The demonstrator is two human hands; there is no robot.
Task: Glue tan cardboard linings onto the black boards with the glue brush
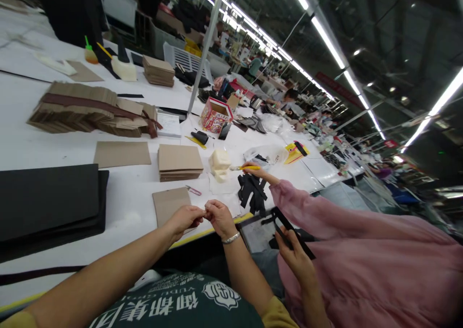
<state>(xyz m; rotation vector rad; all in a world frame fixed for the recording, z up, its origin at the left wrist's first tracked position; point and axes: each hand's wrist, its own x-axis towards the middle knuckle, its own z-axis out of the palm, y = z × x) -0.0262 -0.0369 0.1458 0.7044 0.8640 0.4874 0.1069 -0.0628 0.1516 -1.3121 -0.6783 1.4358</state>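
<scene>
My left hand [186, 219] and my right hand [219, 217] meet at the table's front edge, thumbs and fingertips pinched together. What they hold, if anything, is too small to make out. Beside and partly under my left hand lies a flat brown panel [169, 203]. Small thread snips with pink handles [194, 191] rest at its far corner. Behind it is a neat stack of brown panels [181, 160]. A cream-coloured, lumpy container [219, 161] stands beyond my right hand, on a white sheet.
At right, a co-worker in pink sleeves [307, 205] holds a yellow-handled brush [249, 168] near the container and a black frame-like piece [289, 231]. Black strips [253, 191] lie between us. Dark panels [50, 198] and a fanned brown stack [90, 111] lie left; a metal pole [208, 43] rises behind.
</scene>
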